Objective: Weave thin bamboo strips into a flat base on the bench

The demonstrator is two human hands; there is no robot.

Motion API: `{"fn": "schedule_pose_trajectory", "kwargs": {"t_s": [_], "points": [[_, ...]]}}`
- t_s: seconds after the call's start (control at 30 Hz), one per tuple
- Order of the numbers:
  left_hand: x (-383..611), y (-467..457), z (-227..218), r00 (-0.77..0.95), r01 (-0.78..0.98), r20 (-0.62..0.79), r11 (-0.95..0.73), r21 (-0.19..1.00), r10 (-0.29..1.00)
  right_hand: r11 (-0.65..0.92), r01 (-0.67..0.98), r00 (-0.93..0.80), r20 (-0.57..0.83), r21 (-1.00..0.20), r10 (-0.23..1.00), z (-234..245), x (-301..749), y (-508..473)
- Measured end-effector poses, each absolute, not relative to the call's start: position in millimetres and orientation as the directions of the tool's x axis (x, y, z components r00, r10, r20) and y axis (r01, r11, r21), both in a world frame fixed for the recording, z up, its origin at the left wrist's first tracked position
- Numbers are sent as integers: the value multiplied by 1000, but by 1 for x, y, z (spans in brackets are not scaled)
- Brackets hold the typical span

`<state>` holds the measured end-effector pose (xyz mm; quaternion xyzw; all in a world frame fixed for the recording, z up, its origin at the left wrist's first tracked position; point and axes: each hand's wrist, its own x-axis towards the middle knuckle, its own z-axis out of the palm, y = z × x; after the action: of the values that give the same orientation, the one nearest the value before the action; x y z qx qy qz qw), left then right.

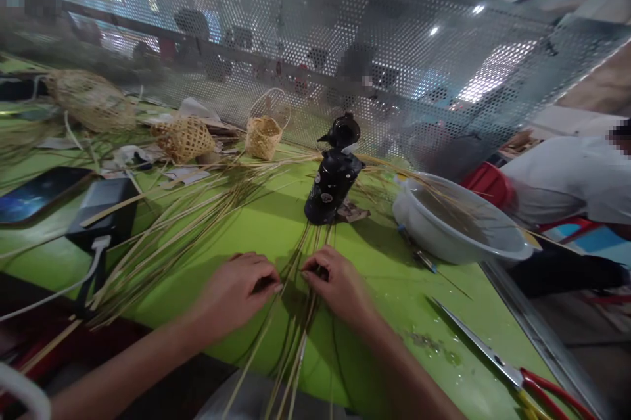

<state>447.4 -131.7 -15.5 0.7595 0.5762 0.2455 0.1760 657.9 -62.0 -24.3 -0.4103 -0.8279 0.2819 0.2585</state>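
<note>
Thin bamboo strips point(296, 348) run from the table's near edge up to the foot of a black bottle point(331, 186), which stands upright with its lid flipped up and seems to rest on their far ends. On the left side of these strips, my left hand point(241, 288) pinches one between thumb and fingertips. My right hand point(340, 285) is opposite, a small gap away, its thumb and forefinger closed at the strips on the right. Exactly how many strips the right fingers grip is hidden.
A loose strip bundle point(197, 242) lies left, beside a black box point(106, 213) with a white cable and a phone point(42, 193). Woven baskets point(263, 137) stand behind. Right are a white water basin point(458, 216) and red-handled scissors point(493, 357). A person in white point(572, 170) sits beyond.
</note>
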Motion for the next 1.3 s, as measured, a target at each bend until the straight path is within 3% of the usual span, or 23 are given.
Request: {"fn": "schedule_pose_trajectory", "kwargs": {"t_s": [0.33,1.03,1.3], "points": [[456,-140,-15,248,790,153,-291,540,957,446,507,-494,175,-738,852,-26,659,-59],[470,-143,-15,353,796,149,-380,471,924,477,504,-516,191,-720,835,-29,655,-60],[452,-154,-5,375,781,109,-377,498,920,473,525,-520,174,-708,836,-28,655,-60]]}}
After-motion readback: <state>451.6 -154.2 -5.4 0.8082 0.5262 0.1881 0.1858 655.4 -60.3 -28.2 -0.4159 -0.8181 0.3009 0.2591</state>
